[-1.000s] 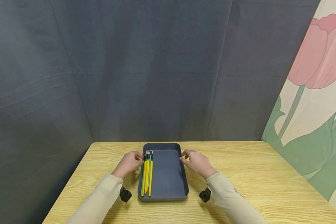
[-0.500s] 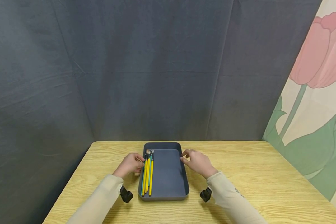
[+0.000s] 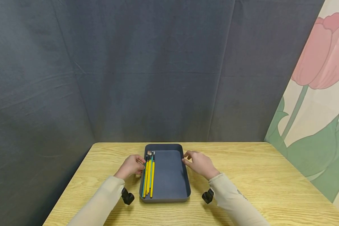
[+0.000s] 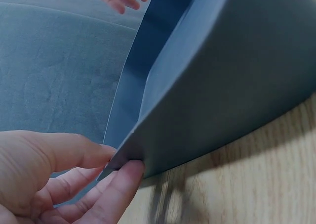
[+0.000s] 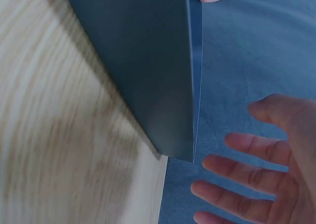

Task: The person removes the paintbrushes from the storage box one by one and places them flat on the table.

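A dark grey rectangular tray (image 3: 170, 175) lies on the wooden table, long side running away from me. Several paintbrushes (image 3: 148, 177) with yellow and teal handles lie side by side along its left wall, bristles at the far end. My left hand (image 3: 131, 164) is at the left wall; in the left wrist view, its thumb and a finger (image 4: 129, 177) pinch the tray's rim near a corner. My right hand (image 3: 199, 163) is beside the right wall. In the right wrist view its fingers (image 5: 242, 172) are spread and loosely bent, apart from the tray, holding nothing.
The pale wooden table (image 3: 237, 169) extends to both sides of the tray. A dark cloth curtain (image 3: 158, 72) hangs behind it and along the left. At the right stands a wall with a painted tulip (image 3: 313, 56). Both wrists carry small black cameras (image 3: 127, 196).
My left hand has shifted very slightly right, its fingers a little further over the tray's left rim. The right hand, tray and paintbrushes look nearly unchanged.
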Demonstrator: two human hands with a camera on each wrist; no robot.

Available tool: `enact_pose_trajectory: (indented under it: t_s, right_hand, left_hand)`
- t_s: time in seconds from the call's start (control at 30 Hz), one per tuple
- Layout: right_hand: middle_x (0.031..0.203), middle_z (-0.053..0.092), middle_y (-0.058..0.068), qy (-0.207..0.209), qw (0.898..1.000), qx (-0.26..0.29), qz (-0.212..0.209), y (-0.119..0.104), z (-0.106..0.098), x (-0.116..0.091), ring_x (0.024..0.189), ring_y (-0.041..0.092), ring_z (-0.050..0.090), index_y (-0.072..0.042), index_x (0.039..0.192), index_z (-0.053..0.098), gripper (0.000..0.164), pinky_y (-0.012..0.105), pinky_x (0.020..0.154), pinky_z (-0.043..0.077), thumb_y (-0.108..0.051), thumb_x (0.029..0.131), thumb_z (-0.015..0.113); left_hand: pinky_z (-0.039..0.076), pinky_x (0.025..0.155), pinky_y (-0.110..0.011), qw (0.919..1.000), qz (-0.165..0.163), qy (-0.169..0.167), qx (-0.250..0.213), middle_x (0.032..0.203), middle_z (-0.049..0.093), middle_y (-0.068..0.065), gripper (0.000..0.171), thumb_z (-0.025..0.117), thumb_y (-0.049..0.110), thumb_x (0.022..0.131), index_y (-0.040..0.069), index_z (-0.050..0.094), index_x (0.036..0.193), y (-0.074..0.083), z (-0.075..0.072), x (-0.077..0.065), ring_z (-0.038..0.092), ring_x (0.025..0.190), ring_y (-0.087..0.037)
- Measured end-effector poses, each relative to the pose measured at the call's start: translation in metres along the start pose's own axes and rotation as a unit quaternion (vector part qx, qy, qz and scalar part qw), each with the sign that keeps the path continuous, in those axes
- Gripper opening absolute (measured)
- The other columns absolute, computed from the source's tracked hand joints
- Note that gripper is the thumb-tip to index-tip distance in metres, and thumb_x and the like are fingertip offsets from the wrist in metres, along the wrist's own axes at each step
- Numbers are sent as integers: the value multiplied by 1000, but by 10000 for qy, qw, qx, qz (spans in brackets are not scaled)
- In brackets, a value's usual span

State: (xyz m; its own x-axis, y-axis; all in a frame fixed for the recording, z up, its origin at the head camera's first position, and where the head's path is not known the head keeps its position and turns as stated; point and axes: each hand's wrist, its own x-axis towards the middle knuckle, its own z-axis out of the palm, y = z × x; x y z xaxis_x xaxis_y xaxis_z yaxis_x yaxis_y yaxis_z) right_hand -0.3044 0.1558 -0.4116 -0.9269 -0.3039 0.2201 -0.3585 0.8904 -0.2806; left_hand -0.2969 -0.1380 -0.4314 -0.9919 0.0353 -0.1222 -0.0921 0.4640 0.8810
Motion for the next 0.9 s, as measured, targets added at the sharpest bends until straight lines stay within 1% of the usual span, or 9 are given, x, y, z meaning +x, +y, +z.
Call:
enact_pose_trajectory:
  t_s: [0.2,0.37,0.6,0.73,0.83,0.9]
  right_hand:
    - [98,70,5,15,10000,-4,-49,-1,-3,1,78,17,65,-15,106,69,24,36,64,53,-34,92,64]
    - [99,70,3,-43,9998,165,-49,-4,-7,2,80,16,64,-18,104,69,22,35,65,53,-36,93,63]
    - [97,69,-3,-195,9977,642,-58,-14,-19,7,84,13,65,-21,103,69,20,35,72,54,-38,94,61]
    - [99,68,-4,-296,9955,896,-2,-19,-25,12,88,14,65,-23,104,69,20,37,76,54,-38,94,61]
    - [100,68,-5,-404,9921,1190,-68,-24,-31,18,89,13,64,-22,104,69,19,36,79,54,-35,94,61]
    - [99,68,-4,-494,9882,1437,-178,-29,-37,23,88,11,63,-20,104,70,19,35,79,54,-33,94,60]
  left_hand:
    - [58,63,-36,10000,26,49,-50,84,62,-13,22,63,-9,78,-4,63,99,0,0,0,60,65,-18]
    - [58,62,-36,10000,22,52,-44,84,62,-14,22,64,-9,77,-4,62,99,-1,0,1,60,65,-18]
    - [58,60,-33,10000,36,-5,-68,83,63,-14,22,65,-10,77,-4,62,98,-4,0,3,61,65,-18]
    - [58,59,-31,9999,54,-98,-127,82,62,-13,21,64,-9,77,-4,62,97,-2,-2,2,62,64,-18]
    - [58,59,-31,9999,70,-87,-98,82,62,-13,21,64,-9,76,-4,62,96,-1,-2,2,62,64,-19]
    - [58,60,-32,10000,38,-7,-89,82,62,-14,21,64,-9,76,-3,62,97,-2,-1,3,62,64,-19]
